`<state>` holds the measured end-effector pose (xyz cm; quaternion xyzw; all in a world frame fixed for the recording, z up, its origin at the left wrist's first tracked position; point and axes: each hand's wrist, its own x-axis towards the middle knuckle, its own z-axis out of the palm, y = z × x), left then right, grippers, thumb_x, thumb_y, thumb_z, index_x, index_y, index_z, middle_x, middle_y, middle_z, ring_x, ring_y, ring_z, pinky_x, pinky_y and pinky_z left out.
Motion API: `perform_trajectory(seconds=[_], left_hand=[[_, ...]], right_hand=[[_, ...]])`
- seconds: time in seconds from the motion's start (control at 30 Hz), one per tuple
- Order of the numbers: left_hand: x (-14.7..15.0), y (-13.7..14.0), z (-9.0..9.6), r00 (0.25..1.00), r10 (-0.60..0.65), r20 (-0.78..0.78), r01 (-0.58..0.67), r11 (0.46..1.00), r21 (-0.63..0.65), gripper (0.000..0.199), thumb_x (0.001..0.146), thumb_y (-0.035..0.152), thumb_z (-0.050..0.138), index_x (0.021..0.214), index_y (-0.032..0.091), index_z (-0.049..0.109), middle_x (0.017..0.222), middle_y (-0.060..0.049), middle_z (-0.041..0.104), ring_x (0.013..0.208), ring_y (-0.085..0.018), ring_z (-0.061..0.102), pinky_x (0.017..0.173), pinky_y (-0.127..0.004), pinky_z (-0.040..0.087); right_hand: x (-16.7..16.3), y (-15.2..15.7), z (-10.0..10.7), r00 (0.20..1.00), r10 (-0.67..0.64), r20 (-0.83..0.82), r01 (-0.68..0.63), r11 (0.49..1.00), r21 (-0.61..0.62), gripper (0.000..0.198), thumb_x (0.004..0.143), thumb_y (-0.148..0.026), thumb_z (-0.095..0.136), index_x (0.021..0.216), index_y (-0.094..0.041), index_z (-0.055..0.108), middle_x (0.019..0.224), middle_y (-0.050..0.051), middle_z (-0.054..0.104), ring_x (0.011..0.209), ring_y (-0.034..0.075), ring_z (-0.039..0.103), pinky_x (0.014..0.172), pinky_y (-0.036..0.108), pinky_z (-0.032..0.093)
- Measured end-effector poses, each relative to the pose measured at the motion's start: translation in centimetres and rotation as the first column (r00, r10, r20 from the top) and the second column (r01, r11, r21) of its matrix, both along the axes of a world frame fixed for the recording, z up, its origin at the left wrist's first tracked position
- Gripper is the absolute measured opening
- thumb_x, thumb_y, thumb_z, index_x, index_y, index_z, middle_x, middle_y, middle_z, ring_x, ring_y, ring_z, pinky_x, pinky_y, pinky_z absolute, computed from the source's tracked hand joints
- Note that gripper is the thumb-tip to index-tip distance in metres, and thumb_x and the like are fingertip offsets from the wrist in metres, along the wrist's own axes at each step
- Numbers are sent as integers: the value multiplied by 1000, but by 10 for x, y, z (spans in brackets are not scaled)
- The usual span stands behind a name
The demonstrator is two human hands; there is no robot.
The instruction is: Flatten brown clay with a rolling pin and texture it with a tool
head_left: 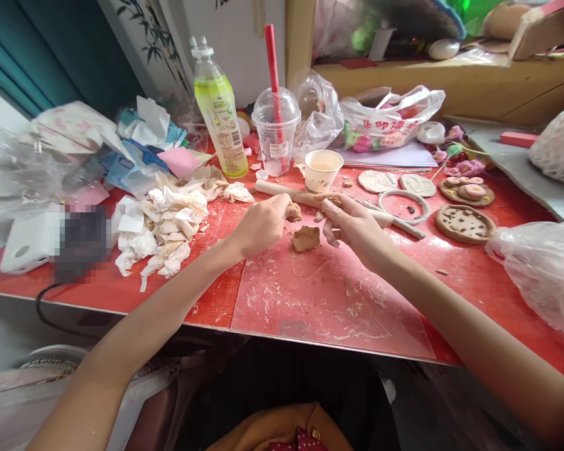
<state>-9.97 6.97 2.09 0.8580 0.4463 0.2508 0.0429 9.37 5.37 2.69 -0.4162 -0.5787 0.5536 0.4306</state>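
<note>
My left hand [264, 227] is closed around a lump of brown clay [292, 212], part of which pokes out past the fingers. Just to its right, my right hand [350, 222] has its fingers curled in a pinch on a smaller piece of brown clay [331, 202]. A rough-edged chunk of clay [305, 239] lies on the clear work sheet [301, 300] between and below the hands. Behind them a pale rolling pin [282, 190] lies slantwise, partly hidden by my fingers. Beyond it stands a paper cup [323, 172] of cloudy liquid.
Crumpled tissues [164, 225] spread on the left, near a bottle [220, 119] and a plastic cup [276, 134] with a red straw. To the right lie a ring [423, 207], round clay pieces [378, 181], a shallow clay dish [465, 223] and a plastic bag [540, 269].
</note>
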Motion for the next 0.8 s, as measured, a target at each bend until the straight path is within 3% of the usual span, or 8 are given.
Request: perform_trajectory(seconds=[0.17,0.3,0.4,0.47,0.57,0.7,0.8], left_hand=[[5,-11,4,993,-91,73,75,976,205,15,77,6,38,71,18,43,65,-2,58,58,-13,49,53,-25,33],[9,-17,5,994,-111,19,102,960,260,22,89,18,36,68,17,44,60,-1,52,53,-12,46,50,-24,31],[11,-17,5,991,-117,-70,133,944,303,36,95,33,32,66,17,46,55,-1,49,49,-11,42,48,-25,26],[10,-16,6,991,-81,-110,108,959,263,42,95,41,29,65,17,47,55,-1,48,49,-11,41,49,-26,23],[9,-13,5,997,-34,-74,40,995,91,46,95,47,26,68,17,46,61,-1,49,55,-11,44,51,-25,26],[11,-10,3,988,-38,149,60,987,-146,40,94,48,27,80,17,48,79,-2,52,72,-12,51,66,-25,41],[14,-9,5,932,-13,363,104,967,-233,29,95,40,32,98,17,51,98,-5,53,90,-13,54,82,-28,45]], right_hand=[[-2,-6,6,980,182,82,-188,980,69,35,82,-42,60,109,-20,56,88,3,60,64,11,54,52,24,43],[-5,-10,7,929,358,90,-363,931,39,29,81,-43,61,93,-17,56,75,2,60,63,12,56,58,26,46],[-5,-12,4,927,330,178,-343,938,44,32,81,-47,59,83,-16,55,67,1,58,58,11,53,54,25,43],[-5,-12,2,930,290,225,-315,946,81,33,83,-48,56,80,-15,55,70,2,59,56,10,52,53,25,42],[-4,-13,3,937,257,236,-290,950,116,35,88,-48,48,76,-15,55,75,4,62,53,8,51,51,24,41],[-3,-15,4,948,269,169,-286,954,89,37,90,-48,45,72,-16,52,65,0,59,47,6,49,44,22,37],[-2,-12,1,963,249,101,-255,966,49,38,90,-47,45,69,-16,51,59,-1,56,42,6,47,39,22,32]])
